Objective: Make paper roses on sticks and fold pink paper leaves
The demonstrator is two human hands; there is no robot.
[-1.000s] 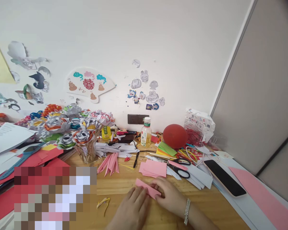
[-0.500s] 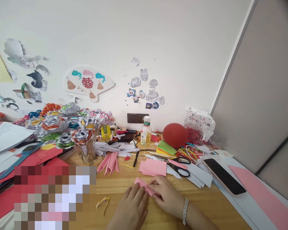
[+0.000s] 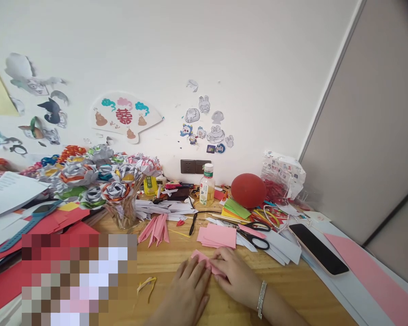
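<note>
A small folded piece of pink paper (image 3: 200, 256) lies on the wooden table in front of me, partly covered by my fingers. My left hand (image 3: 187, 290) rests flat, its outstretched fingertips pressing on the paper's left part. At the other end, my right hand (image 3: 233, 275), with a silvery bracelet at the wrist, pinches the paper's edge between thumb and fingers. Just beyond the hands is a stack of pink paper sheets (image 3: 221, 235). Several folded pink paper pieces (image 3: 155, 230) lie further left.
Black-handled scissors (image 3: 260, 243) and a phone (image 3: 318, 249) lie to the right. A bottle (image 3: 207, 185) and a red balloon (image 3: 248, 190) stand at the back. Paper flowers (image 3: 117, 192) fill a jar at left. Yellow strips (image 3: 147, 285) lie near my left hand.
My left hand has slid slightly forward along the pink paper, with its fingers a little more extended. My right hand keeps its pinch in nearly the same place.
</note>
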